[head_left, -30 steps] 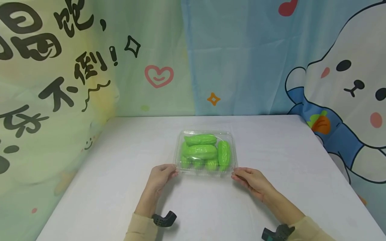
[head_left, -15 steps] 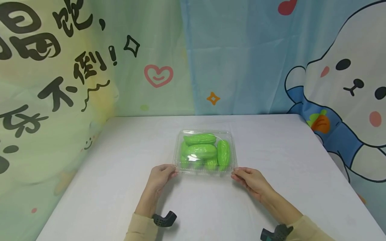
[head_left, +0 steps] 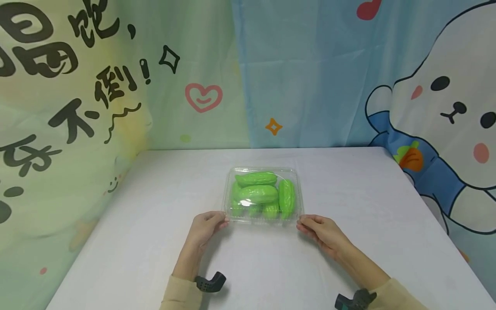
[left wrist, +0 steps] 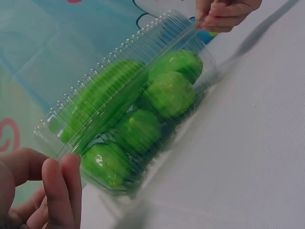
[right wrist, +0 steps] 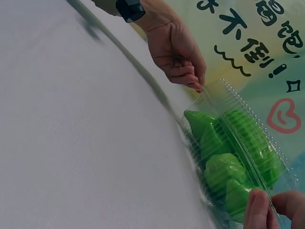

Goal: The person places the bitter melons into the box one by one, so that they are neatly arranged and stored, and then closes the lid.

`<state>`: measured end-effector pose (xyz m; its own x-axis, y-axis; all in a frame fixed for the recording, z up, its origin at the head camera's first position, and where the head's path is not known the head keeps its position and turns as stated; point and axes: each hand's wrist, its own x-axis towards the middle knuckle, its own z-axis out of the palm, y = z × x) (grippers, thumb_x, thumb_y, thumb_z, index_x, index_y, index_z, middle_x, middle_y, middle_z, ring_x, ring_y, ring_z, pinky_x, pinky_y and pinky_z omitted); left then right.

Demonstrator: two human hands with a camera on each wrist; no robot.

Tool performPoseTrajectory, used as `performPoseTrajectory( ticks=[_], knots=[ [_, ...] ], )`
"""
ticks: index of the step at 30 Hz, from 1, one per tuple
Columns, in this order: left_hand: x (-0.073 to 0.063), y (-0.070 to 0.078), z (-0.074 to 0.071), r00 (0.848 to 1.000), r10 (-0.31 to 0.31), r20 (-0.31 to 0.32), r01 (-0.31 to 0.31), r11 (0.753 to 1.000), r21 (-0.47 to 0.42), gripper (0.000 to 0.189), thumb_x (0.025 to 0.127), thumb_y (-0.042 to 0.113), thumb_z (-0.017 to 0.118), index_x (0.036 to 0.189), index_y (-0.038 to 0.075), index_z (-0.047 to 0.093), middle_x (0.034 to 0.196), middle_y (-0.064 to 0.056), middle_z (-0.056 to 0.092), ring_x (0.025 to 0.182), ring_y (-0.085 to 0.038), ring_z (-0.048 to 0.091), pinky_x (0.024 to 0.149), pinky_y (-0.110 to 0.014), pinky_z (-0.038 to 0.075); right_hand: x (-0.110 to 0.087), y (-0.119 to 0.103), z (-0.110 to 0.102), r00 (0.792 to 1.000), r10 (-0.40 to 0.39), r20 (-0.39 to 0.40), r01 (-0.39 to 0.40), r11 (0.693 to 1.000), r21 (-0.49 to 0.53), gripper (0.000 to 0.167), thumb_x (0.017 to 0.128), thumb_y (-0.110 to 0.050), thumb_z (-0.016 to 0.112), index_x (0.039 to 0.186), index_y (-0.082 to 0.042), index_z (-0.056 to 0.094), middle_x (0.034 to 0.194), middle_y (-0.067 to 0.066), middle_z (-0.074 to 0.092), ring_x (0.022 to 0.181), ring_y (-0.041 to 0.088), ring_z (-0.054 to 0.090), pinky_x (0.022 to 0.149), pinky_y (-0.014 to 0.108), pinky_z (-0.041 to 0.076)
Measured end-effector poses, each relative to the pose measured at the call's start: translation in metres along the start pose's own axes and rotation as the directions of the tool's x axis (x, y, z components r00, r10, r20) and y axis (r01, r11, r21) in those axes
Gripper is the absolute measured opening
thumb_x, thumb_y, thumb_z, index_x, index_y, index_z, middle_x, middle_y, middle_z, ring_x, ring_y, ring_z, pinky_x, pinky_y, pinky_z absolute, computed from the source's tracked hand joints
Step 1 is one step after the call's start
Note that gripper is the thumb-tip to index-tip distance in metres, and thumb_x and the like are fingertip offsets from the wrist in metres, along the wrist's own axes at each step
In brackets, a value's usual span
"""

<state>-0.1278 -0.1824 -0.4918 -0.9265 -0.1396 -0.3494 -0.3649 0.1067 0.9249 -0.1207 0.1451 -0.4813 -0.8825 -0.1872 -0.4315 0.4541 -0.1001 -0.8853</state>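
A clear plastic clamshell box (head_left: pixel 255 221) stands on the white table, its lid down. Through the plastic show several green, ridged vegetables shaped like short cucumbers (head_left: pixel 257 194), some lying across and one lengthwise at the right. At the box's front left corner, my left hand (head_left: pixel 205 226) pinches the rim between thumb and fingers. My right hand (head_left: pixel 322 231) pinches the front right corner likewise. In the left wrist view, the ribbed lid edge (left wrist: pixel 167 24) runs from one hand to the other. The right wrist view shows the right fingertips (right wrist: pixel 258 208) on the rim.
White cloth covers the table (head_left: pixel 155 189), which ends at a printed curtain (head_left: pixel 310 77) behind. A patterned cloth (head_left: pixel 58 185) also hangs along the left side. Dark devices are strapped at the left wrist (head_left: pixel 211 282) and right wrist (head_left: pixel 356 299).
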Motion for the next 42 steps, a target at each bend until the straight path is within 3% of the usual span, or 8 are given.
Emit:
performPoseTrajectory(
  ticks=[5, 8, 14, 20, 28, 33, 38, 42],
  knots=[
    [-0.001, 0.002, -0.001, 1.0, 0.018, 0.024, -0.017, 0.997, -0.07, 0.032, 0.089, 0.013, 0.062, 0.115, -0.006, 0.062, 0.091, -0.011, 0.072, 0.076, -0.011, 0.07, 0.074, -0.021, 0.058, 0.0, -0.001, -0.005, 0.999, -0.011, 0.039, 0.011, 1.0, 0.014, 0.056, 0.096, -0.016, 0.056, 0.136, 0.015, 0.033, 0.098, -0.002, 0.068, 0.087, 0.002, 0.068, 0.083, 0.015, 0.054],
    [-0.002, 0.002, -0.002, 0.999, 0.036, 0.027, -0.034, 0.997, -0.069, 0.033, 0.091, 0.011, 0.057, 0.118, -0.006, 0.06, 0.091, -0.013, 0.072, 0.075, -0.013, 0.07, 0.071, -0.023, 0.059, 0.0, -0.001, -0.007, 0.999, -0.008, 0.046, 0.009, 1.0, -0.006, 0.058, 0.097, -0.019, 0.055, 0.138, 0.015, 0.032, 0.1, 0.0, 0.066, 0.089, 0.003, 0.067, 0.084, 0.015, 0.054],
    [-0.004, 0.004, -0.008, 0.998, 0.067, 0.019, -0.068, 0.996, 0.066, 0.034, 0.096, 0.017, 0.048, 0.122, -0.001, 0.06, 0.097, -0.014, 0.072, 0.078, -0.014, 0.07, 0.073, -0.031, 0.059, 0.0, -0.007, -0.01, 0.999, -0.035, -0.005, 0.034, 0.99, -0.135, 0.055, 0.098, -0.025, 0.053, 0.136, 0.011, 0.038, 0.109, 0.009, 0.065, 0.09, 0.006, 0.068, 0.083, 0.018, 0.056],
    [-0.003, 0.01, -0.009, 0.991, 0.129, -0.03, -0.12, 0.968, 0.221, 0.034, 0.093, 0.024, 0.052, 0.119, 0.006, 0.064, 0.102, -0.011, 0.071, 0.084, -0.018, 0.069, 0.073, -0.032, 0.058, 0.002, -0.013, -0.012, 0.993, -0.111, -0.028, 0.097, 0.946, -0.31, 0.053, 0.099, -0.031, 0.05, 0.136, 0.006, 0.042, 0.126, 0.022, 0.058, 0.098, 0.01, 0.066, 0.083, 0.022, 0.057],
    [0.002, 0.003, -0.01, 0.974, 0.223, -0.039, -0.199, 0.926, 0.319, 0.032, 0.094, 0.023, 0.052, 0.119, 0.007, 0.064, 0.11, -0.014, 0.069, 0.091, -0.022, 0.069, 0.073, -0.032, 0.058, 0.007, -0.006, -0.015, 0.979, -0.199, -0.043, 0.149, 0.847, -0.511, 0.047, 0.097, -0.031, 0.053, 0.133, -0.001, 0.05, 0.126, 0.02, 0.061, 0.11, 0.023, 0.063, 0.088, 0.029, 0.056],
    [0.001, 0.003, -0.008, 0.957, 0.281, -0.07, -0.233, 0.892, 0.388, 0.032, 0.094, 0.023, 0.052, 0.119, 0.01, 0.065, 0.117, -0.012, 0.067, 0.107, -0.029, 0.064, 0.089, -0.046, 0.054, 0.008, -0.004, -0.015, 0.967, -0.251, -0.031, 0.188, 0.794, -0.578, 0.049, 0.097, -0.035, 0.052, 0.134, -0.003, 0.05, 0.129, 0.02, 0.058, 0.113, 0.03, 0.062, 0.086, 0.031, 0.057],
    [0.002, 0.006, -0.006, 0.936, 0.341, -0.088, -0.27, 0.857, 0.439, 0.031, 0.093, 0.022, 0.052, 0.118, 0.011, 0.066, 0.12, -0.01, 0.066, 0.112, -0.032, 0.06, 0.091, -0.051, 0.052, 0.009, -0.008, -0.014, 0.937, -0.348, -0.027, 0.232, 0.68, -0.696, 0.045, 0.097, -0.032, 0.053, 0.133, -0.004, 0.052, 0.125, 0.019, 0.061, 0.11, 0.033, 0.062, 0.079, 0.033, 0.058],
    [0.005, 0.007, -0.004, 0.928, 0.361, -0.089, -0.291, 0.853, 0.433, 0.03, 0.093, 0.02, 0.052, 0.118, 0.011, 0.067, 0.12, -0.01, 0.067, 0.109, -0.031, 0.062, 0.087, -0.049, 0.054, 0.01, -0.009, -0.013, 0.914, -0.406, 0.004, 0.262, 0.582, -0.77, 0.045, 0.097, -0.029, 0.053, 0.136, -0.005, 0.049, 0.128, 0.02, 0.059, 0.114, 0.037, 0.06, 0.083, 0.039, 0.058]
  ],
)
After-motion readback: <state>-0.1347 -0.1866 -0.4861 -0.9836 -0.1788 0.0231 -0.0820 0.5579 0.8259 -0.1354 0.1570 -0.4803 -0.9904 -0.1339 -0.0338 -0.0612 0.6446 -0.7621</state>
